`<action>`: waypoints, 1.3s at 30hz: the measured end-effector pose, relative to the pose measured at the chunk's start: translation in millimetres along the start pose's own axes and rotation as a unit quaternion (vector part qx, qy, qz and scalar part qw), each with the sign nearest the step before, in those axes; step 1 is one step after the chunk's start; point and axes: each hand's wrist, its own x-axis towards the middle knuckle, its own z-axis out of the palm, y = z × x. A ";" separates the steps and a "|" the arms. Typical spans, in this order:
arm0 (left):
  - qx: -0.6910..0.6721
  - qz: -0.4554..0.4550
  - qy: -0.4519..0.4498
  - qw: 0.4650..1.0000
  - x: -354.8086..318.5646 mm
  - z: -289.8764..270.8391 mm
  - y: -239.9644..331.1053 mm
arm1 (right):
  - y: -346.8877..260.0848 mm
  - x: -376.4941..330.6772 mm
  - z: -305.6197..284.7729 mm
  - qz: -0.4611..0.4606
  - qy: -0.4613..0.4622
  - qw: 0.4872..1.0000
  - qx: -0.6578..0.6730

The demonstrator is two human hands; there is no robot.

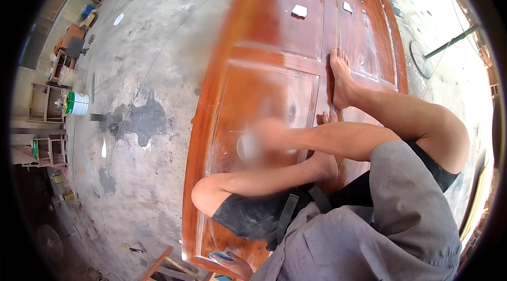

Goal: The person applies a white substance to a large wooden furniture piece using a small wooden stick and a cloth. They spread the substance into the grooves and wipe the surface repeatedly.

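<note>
The left hand (pixel 240 267), likely bracing, and blurred right hand (pixel 268 136) are at the wooden door (pixel 302 60); fingers' state cannot be told.

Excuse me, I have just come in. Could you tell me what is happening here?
A person sits on a large reddish-brown wooden panel. The right hand is over its surface, too blurred to show what it may hold. The left hand is at a small bluish thing near the panel's close end. Two small white pieces lie farther up the panel.
</note>
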 end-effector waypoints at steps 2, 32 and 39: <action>-0.039 0.008 0.053 0.998 26.2 -19.8 19.2 | 15.7 0.7 -22.0 0.013 0.016 1.000 -0.015; -0.463 0.185 -0.266 0.825 77.4 -24.3 397.3 | 83.9 -28.3 -80.7 -0.096 0.441 0.889 0.074; -0.585 0.069 -0.369 0.719 64.4 -38.2 420.0 | -20.0 -73.0 -44.5 -0.268 0.240 0.911 0.201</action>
